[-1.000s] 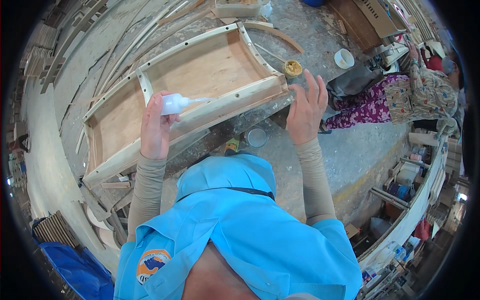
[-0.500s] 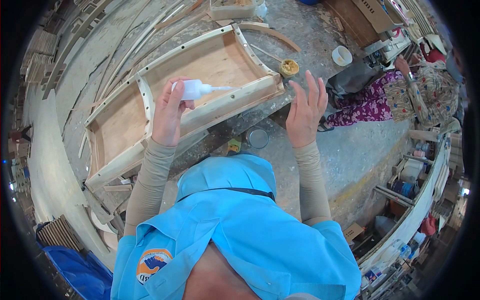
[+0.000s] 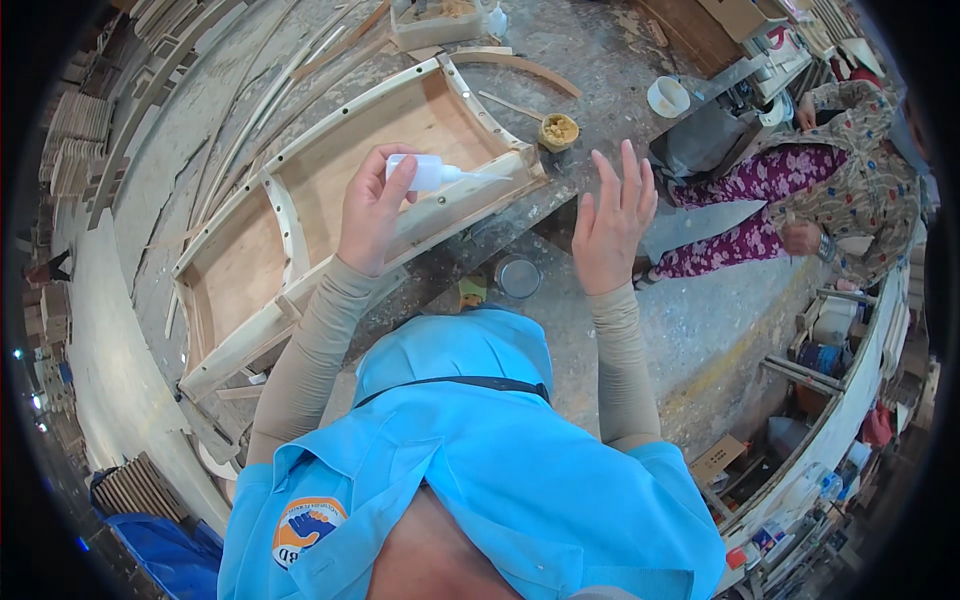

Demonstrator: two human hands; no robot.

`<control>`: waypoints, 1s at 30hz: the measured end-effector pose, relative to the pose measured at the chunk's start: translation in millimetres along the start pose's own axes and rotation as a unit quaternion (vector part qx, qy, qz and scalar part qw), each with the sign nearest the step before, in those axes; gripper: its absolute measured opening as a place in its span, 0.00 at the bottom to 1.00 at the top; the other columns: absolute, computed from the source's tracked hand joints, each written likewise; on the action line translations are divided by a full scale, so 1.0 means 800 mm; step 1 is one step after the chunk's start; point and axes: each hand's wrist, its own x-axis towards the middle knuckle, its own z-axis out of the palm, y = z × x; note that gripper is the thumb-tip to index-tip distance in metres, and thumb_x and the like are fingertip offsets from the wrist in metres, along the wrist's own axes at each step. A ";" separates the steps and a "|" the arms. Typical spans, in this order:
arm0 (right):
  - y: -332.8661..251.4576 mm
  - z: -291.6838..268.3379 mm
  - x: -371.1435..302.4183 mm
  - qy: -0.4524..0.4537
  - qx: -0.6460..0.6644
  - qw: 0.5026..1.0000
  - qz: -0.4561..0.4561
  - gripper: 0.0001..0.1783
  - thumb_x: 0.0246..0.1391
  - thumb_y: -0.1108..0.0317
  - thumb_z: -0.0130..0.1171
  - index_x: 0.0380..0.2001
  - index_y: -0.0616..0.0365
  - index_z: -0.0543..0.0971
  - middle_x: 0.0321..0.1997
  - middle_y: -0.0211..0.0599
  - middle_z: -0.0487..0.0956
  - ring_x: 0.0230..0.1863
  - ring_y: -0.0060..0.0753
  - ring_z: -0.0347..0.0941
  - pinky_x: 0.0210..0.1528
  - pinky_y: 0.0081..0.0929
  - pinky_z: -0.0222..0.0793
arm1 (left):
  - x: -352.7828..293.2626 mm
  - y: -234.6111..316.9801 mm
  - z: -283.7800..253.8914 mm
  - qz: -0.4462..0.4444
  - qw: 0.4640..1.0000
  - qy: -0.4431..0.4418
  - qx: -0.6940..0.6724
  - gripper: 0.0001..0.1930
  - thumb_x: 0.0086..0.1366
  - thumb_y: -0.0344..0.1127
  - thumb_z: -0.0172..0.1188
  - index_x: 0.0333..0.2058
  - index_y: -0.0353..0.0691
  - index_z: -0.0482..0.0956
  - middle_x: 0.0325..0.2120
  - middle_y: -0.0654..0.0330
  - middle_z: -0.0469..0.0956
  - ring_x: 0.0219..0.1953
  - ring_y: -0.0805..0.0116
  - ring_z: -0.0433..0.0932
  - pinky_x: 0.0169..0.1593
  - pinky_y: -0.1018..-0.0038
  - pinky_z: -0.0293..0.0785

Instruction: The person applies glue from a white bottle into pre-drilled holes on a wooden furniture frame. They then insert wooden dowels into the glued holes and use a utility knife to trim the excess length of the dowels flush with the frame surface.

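My left hand is closed around a white squeeze bottle, tipped sideways so its thin nozzle points right. Beneath it lies a curved wooden frame with a plywood panel, a cross rib and dark holes along its rails. The nozzle is over the near rail's right part; whether it touches the wood I cannot tell. My right hand is raised to the right of the frame, fingers apart, with nothing in it. Just beyond the frame's right corner stands a small tub of yellowish paste with a stick beside it.
A white cup stands farther right on the work surface. At the back are a plastic box and a curved wood strip. A round tin is below the near edge. Another person in purple floral trousers is at the right.
My left hand has moved right with the bottle, bringing the nozzle closer to the frame's right end. My right hand stays raised. The other person has shifted position.
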 end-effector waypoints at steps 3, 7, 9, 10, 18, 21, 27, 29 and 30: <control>-0.002 0.001 -0.009 -0.024 0.028 0.999 0.016 0.35 0.49 0.69 0.56 0.61 0.48 0.59 0.68 0.39 0.53 0.68 0.54 0.44 0.64 0.63 0.41 | 0.006 -0.005 0.010 0.015 1.000 -0.021 -0.004 0.11 0.66 0.39 0.53 0.40 0.38 0.72 0.30 0.65 0.75 0.28 0.80 0.67 0.36 0.82 0.66; -0.014 0.011 -0.023 -0.042 0.056 0.997 0.032 0.46 0.45 0.63 0.63 0.65 0.49 0.51 0.69 0.38 0.50 0.68 0.55 0.43 0.63 0.65 0.39 | 0.015 -0.013 0.017 0.018 0.999 -0.027 0.039 0.12 0.66 0.40 0.54 0.41 0.39 0.72 0.31 0.64 0.75 0.30 0.79 0.69 0.35 0.81 0.68; -0.020 0.017 -0.027 -0.041 0.077 0.996 0.035 0.51 0.43 0.60 0.66 0.66 0.50 0.48 0.70 0.38 0.49 0.68 0.56 0.43 0.63 0.66 0.39 | 0.017 -0.016 0.021 0.022 0.998 -0.024 0.059 0.12 0.66 0.41 0.54 0.41 0.39 0.72 0.32 0.63 0.76 0.31 0.79 0.71 0.35 0.81 0.69; -0.022 0.020 -0.029 -0.048 0.082 0.995 0.043 0.55 0.40 0.57 0.68 0.66 0.52 0.46 0.71 0.39 0.48 0.69 0.56 0.42 0.63 0.65 0.38 | 0.018 -0.016 0.022 0.027 0.997 -0.025 0.074 0.12 0.66 0.41 0.54 0.41 0.39 0.72 0.32 0.63 0.76 0.32 0.78 0.71 0.36 0.80 0.70; -0.022 0.026 -0.028 -0.054 0.101 0.992 0.049 0.59 0.39 0.53 0.68 0.67 0.55 0.42 0.71 0.39 0.47 0.70 0.54 0.41 0.63 0.64 0.36 | 0.019 -0.011 0.032 0.074 0.983 -0.020 0.164 0.12 0.64 0.39 0.56 0.40 0.37 0.73 0.31 0.61 0.77 0.36 0.73 0.75 0.41 0.77 0.70; -0.021 0.027 -0.028 -0.055 0.105 0.991 0.054 0.60 0.39 0.52 0.68 0.67 0.56 0.42 0.71 0.39 0.47 0.70 0.53 0.41 0.64 0.64 0.35 | 0.020 -0.013 0.035 0.076 0.982 -0.015 0.172 0.11 0.63 0.38 0.57 0.39 0.37 0.73 0.31 0.60 0.77 0.36 0.72 0.75 0.43 0.76 0.70; -0.021 0.029 -0.031 -0.061 0.108 0.991 0.058 0.59 0.39 0.52 0.68 0.67 0.56 0.42 0.71 0.38 0.47 0.70 0.53 0.40 0.64 0.63 0.34 | 0.023 -0.017 0.034 0.094 0.974 -0.015 0.203 0.11 0.61 0.37 0.58 0.38 0.38 0.74 0.31 0.58 0.76 0.35 0.69 0.75 0.43 0.74 0.70; -0.022 0.030 -0.032 -0.065 0.110 0.990 0.061 0.59 0.39 0.52 0.67 0.67 0.56 0.43 0.71 0.38 0.47 0.70 0.52 0.40 0.64 0.63 0.35 | 0.024 -0.017 0.035 0.099 0.972 -0.016 0.215 0.11 0.61 0.37 0.58 0.38 0.38 0.74 0.31 0.58 0.76 0.35 0.69 0.75 0.42 0.74 0.69; -0.022 0.031 -0.033 -0.066 0.111 0.990 0.062 0.59 0.39 0.52 0.67 0.67 0.56 0.43 0.71 0.38 0.47 0.70 0.52 0.40 0.64 0.63 0.35 | 0.024 -0.017 0.035 0.102 0.970 -0.017 0.220 0.11 0.61 0.37 0.58 0.38 0.38 0.74 0.31 0.57 0.76 0.35 0.68 0.75 0.42 0.73 0.69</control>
